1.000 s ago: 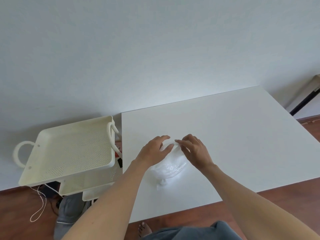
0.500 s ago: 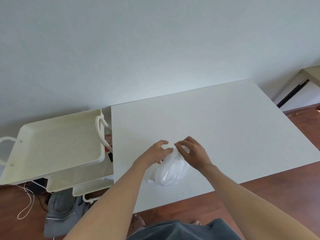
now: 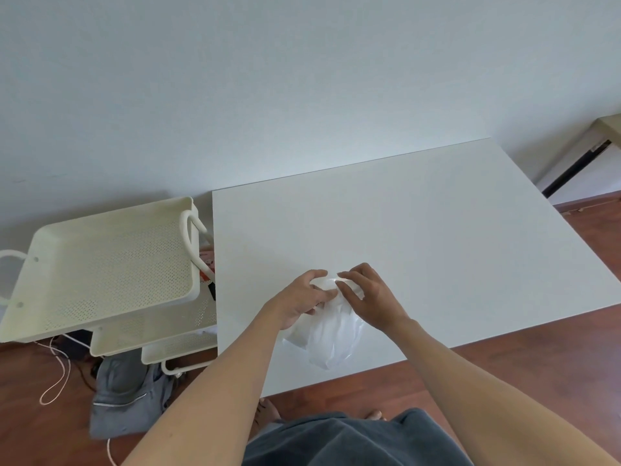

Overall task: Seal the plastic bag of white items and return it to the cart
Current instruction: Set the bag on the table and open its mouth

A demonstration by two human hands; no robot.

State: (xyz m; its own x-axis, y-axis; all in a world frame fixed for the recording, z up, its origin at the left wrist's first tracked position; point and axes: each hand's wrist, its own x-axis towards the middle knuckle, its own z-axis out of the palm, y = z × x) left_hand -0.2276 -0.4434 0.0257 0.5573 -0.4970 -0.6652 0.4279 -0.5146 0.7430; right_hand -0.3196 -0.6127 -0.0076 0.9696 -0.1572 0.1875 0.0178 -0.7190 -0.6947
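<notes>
A clear plastic bag [image 3: 331, 338] with white items inside lies on the white table [image 3: 420, 237], near its front edge. My left hand [image 3: 299, 299] and my right hand [image 3: 368, 294] both pinch the bag's far, top end, fingertips almost touching each other. The bag's mouth is hidden under my fingers. The cream tiered cart [image 3: 97, 267] with perforated trays stands to the left of the table, its top tray bare.
Lower cart trays [image 3: 161, 331] hold partly hidden items, one red and white. A grey cloth [image 3: 127, 395] and a white cord [image 3: 55, 381] lie on the wooden floor below the cart. Another table's edge [image 3: 605, 129] shows at far right.
The bag's lower end has lifted and swung toward me while both hands kept hold of its top. The view has shifted slightly, so the cart appears farther left.
</notes>
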